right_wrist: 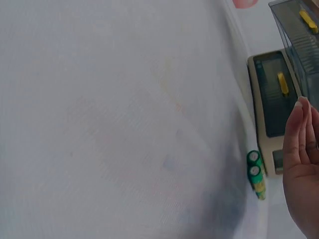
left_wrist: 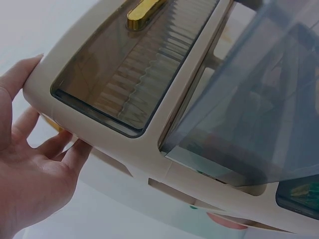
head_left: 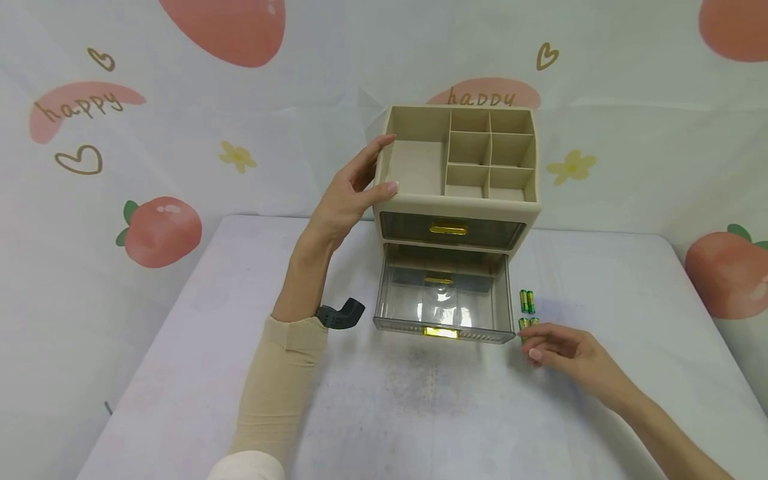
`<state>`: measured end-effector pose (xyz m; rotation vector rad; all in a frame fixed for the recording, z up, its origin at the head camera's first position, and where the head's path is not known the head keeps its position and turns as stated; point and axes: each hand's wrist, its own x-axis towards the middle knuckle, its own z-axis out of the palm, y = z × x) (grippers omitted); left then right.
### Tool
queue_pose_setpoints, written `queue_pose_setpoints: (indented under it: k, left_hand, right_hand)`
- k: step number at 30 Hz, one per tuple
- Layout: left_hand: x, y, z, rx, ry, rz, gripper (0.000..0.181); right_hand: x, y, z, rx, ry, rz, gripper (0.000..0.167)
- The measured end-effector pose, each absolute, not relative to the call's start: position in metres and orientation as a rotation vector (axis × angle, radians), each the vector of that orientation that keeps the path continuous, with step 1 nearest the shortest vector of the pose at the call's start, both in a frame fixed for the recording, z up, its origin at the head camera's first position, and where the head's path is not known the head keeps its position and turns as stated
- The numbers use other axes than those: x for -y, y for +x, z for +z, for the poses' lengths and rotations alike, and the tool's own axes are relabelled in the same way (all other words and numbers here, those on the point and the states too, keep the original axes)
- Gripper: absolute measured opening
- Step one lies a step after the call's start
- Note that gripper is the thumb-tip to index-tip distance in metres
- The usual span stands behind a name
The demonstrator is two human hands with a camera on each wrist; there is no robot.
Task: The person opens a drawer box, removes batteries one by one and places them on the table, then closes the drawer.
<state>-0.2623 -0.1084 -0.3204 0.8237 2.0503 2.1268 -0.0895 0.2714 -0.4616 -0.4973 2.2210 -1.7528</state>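
Note:
A beige desktop organizer (head_left: 457, 208) stands on the table, its middle clear drawer (head_left: 396, 307) pulled out. My left hand (head_left: 345, 200) grips the organizer's left side, thumb over the top rim, fingers along the side wall. In the left wrist view, that hand (left_wrist: 40, 174) lies against the corner beside the shut top drawer (left_wrist: 119, 74). My right hand (head_left: 570, 357) hovers by the drawer's front right corner, fingers loosely bent, over a front pair of green batteries (head_left: 523, 324) that it partly hides. Whether it touches them I cannot tell. Behind lies another pair of green batteries (head_left: 527, 301).
Open compartments (head_left: 469, 148) divide the organizer's top. Below the pulled-out drawer is a lower drawer; something green (left_wrist: 305, 191) shows behind its dark front in the left wrist view. A patterned cloth (head_left: 312, 120) hangs behind the white table (head_left: 384, 413).

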Motion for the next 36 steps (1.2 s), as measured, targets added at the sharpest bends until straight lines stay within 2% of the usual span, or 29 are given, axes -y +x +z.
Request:
queue_pose_setpoints:
  k: [10,19,31,36]
  left_hand:
    - [0.108,-0.262,-0.320,-2.059,0.834,2.127,0.066]
    - [0.108,-0.262,-0.320,-2.056,0.817,2.130,0.068]
    - [0.108,-0.262,-0.320,-2.059,0.815,2.130,0.068]
    - [0.108,-0.262,-0.321,-2.061,0.835,2.133,0.066]
  right_hand:
    - [-0.259,-0.085,-0.454,-2.110,-0.615,-1.772,0.025]
    - [-0.247,-0.079,-0.451,-1.950,-0.785,-1.814,0.033]
    - [-0.217,-0.066,-0.445,-1.833,-0.784,-1.927,0.037]
    - [-0.208,-0.063,-0.445,-1.821,-0.694,-1.988,0.035]
